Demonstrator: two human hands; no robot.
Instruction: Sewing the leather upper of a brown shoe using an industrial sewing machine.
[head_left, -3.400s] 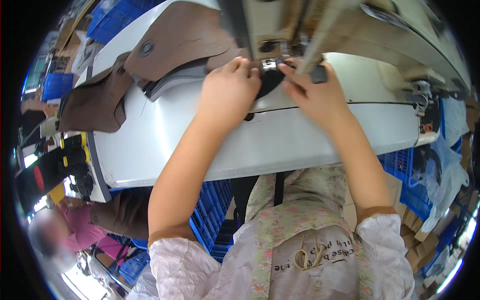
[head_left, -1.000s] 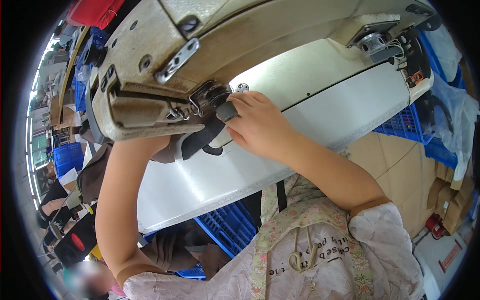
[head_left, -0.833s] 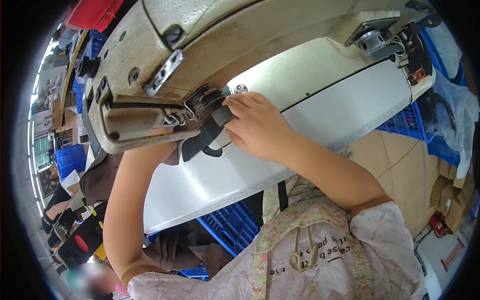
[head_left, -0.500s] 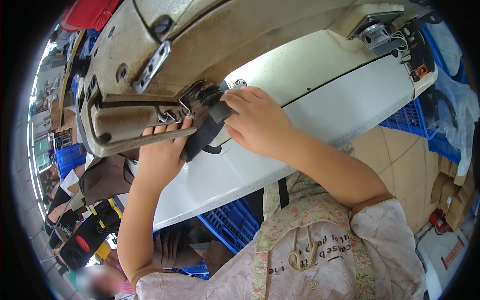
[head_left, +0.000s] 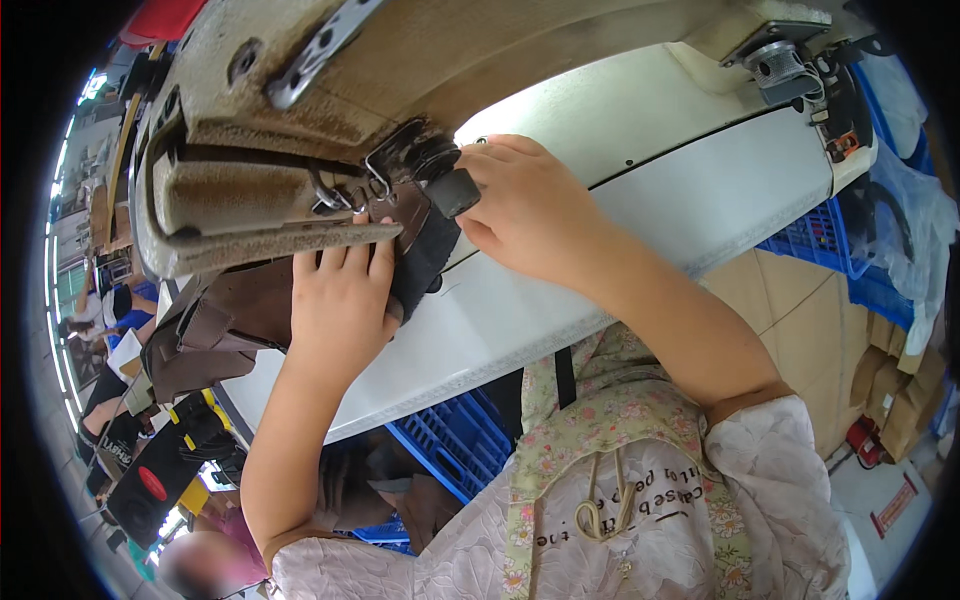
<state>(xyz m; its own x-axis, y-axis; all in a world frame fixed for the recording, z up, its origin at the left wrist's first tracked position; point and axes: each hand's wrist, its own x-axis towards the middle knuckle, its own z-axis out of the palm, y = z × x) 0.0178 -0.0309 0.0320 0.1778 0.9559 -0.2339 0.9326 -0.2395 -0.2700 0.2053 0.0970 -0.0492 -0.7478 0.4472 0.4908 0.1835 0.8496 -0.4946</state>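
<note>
A large beige sewing machine reaches across the top of the view over a white work table. Under its head lies a brown leather-like piece with a black band along one side. My left hand rests flat on this piece, fingers stretched toward the needle area, their tips partly behind a machine bar. My right hand is at the far side of the needle area with bent fingers, beside a black roller-like part. That part hides its fingertips and whatever they grip.
Blue crates stand below the table and at its right end. Dark brown pieces lie in the lower crate. Cardboard sits on the floor at right. Another person is at the lower left.
The brown piece has shifted, and more of it shows at the left of my left hand. My right hand has moved slightly up and right. The machine appears higher in view.
</note>
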